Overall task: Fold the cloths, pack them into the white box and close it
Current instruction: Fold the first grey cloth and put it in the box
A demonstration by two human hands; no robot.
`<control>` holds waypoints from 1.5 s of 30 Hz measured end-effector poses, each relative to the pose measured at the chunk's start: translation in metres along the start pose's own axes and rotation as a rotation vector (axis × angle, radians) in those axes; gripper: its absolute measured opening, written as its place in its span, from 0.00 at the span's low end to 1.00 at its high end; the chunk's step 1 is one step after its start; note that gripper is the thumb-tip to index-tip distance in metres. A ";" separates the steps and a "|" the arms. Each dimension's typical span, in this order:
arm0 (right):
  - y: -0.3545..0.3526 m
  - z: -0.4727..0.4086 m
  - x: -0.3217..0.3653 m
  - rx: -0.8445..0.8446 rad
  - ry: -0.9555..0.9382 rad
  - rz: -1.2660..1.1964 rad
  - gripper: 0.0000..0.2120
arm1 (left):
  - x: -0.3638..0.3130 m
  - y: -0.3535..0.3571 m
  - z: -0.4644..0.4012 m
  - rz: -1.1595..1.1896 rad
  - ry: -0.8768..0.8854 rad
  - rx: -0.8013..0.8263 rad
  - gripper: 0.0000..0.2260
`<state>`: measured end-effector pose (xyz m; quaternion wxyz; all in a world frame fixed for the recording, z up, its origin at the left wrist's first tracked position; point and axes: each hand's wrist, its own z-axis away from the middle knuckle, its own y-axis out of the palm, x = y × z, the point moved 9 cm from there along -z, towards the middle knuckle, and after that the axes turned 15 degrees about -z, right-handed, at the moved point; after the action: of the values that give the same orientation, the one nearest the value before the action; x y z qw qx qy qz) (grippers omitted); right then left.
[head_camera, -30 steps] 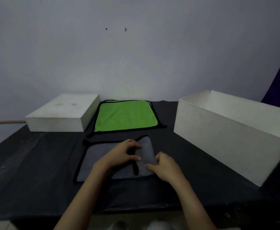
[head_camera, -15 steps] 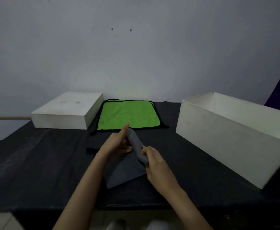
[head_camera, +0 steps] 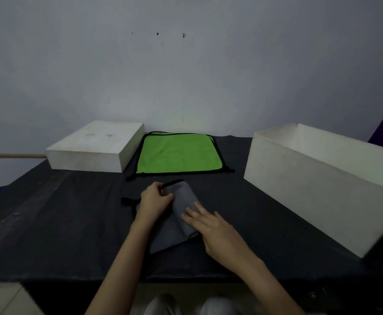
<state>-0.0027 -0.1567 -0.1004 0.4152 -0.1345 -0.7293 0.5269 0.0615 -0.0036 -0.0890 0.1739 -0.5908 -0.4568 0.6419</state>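
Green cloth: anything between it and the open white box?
No. In the head view only bare black table cover separates the green cloth from the white box.

We see both forearms rising from the bottom edge toward the middle of the frame. Our left hand point(head_camera: 154, 199), just left of centre, has its fingers curled and pinching. Our right hand point(head_camera: 211, 226), lower and to the right, lies flat with fingers straight and spread.

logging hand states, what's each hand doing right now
Left hand: fingers curled, gripping the far edge of the grey cloth.
Right hand: open, fingers straight, pressing flat on the grey cloth.
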 end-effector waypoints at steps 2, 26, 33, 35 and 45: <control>0.006 0.002 -0.003 0.082 0.025 0.049 0.31 | -0.002 -0.005 0.003 -0.039 0.056 -0.061 0.20; -0.029 0.006 -0.005 -0.439 0.417 -0.412 0.12 | 0.005 -0.002 0.009 0.129 0.163 0.222 0.09; -0.008 -0.003 0.055 -0.445 0.094 -0.284 0.17 | 0.035 -0.018 0.006 0.450 -0.135 0.257 0.24; -0.004 -0.006 0.059 -0.419 0.069 -0.273 0.21 | 0.036 -0.016 0.006 0.444 -0.121 0.292 0.23; -0.030 -0.004 -0.001 -0.470 0.336 -0.148 0.38 | 0.014 -0.011 0.003 -0.233 0.159 0.221 0.18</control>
<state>0.0087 -0.1670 -0.0741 0.5249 -0.2589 -0.7601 0.2823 0.0517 0.0113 -0.0892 0.3466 -0.5601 -0.4334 0.6150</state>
